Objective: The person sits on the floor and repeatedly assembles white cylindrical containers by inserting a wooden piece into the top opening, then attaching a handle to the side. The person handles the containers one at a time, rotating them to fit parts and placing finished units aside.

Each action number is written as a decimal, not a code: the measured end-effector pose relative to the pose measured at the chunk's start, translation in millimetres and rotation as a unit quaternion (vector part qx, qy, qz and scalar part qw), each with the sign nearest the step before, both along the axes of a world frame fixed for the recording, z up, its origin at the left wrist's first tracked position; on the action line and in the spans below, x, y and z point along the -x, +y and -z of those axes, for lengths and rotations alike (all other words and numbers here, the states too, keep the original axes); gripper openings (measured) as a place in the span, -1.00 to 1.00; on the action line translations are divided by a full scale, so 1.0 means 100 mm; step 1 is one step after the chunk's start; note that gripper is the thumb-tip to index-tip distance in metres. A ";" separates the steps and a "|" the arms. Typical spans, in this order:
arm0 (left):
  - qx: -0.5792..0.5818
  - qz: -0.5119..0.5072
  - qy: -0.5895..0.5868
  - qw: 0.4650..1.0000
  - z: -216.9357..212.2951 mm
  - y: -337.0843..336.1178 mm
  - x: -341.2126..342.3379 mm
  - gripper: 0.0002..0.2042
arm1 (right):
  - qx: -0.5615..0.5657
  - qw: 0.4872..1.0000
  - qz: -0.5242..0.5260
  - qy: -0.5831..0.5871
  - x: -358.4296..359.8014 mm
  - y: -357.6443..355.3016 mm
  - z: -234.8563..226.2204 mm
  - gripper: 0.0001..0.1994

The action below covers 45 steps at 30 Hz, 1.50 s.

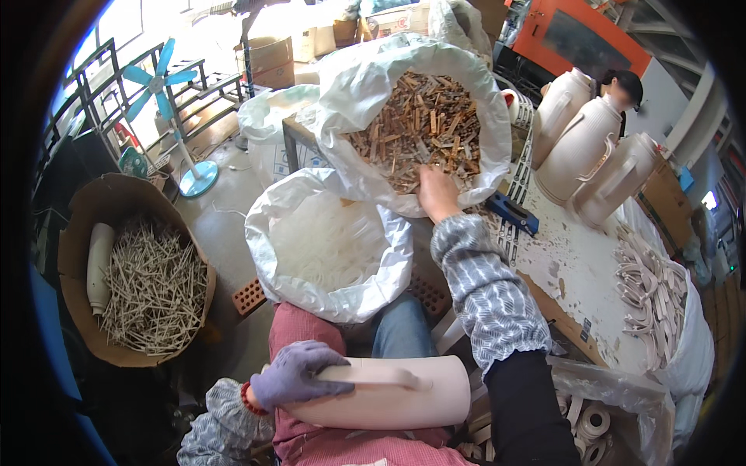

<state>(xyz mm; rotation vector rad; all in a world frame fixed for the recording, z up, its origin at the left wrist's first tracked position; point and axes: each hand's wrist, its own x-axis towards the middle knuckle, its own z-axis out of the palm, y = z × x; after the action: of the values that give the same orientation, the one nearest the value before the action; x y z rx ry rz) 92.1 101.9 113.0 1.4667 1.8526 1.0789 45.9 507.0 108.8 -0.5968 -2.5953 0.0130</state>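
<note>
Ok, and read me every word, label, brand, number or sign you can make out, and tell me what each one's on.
None is clear enough to quote.
Pale box at the back: red marks, too blurred to read.
White container behind the bags: blue marks, too small to read.
Small dark tags on the worktable edge: too small to read.
Pale jug body under the left hand: no lettering visible.

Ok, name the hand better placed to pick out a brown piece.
Likely the right hand: bare, it is at the brown pieces in the white bag, while the gloved left hand holds the pale jug.
</note>
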 end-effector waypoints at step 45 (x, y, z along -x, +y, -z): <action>-0.160 -0.158 0.077 0.972 0.37 -0.84 -0.79 -0.34 | 0.554 0.631 -0.447 -0.309 -1.65 -2.33 -0.12 -0.79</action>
<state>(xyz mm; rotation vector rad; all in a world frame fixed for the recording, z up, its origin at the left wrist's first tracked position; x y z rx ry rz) 171.5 18.1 75.9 1.4956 2.1503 1.5119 210.7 273.7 120.6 0.5836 -2.9224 2.1592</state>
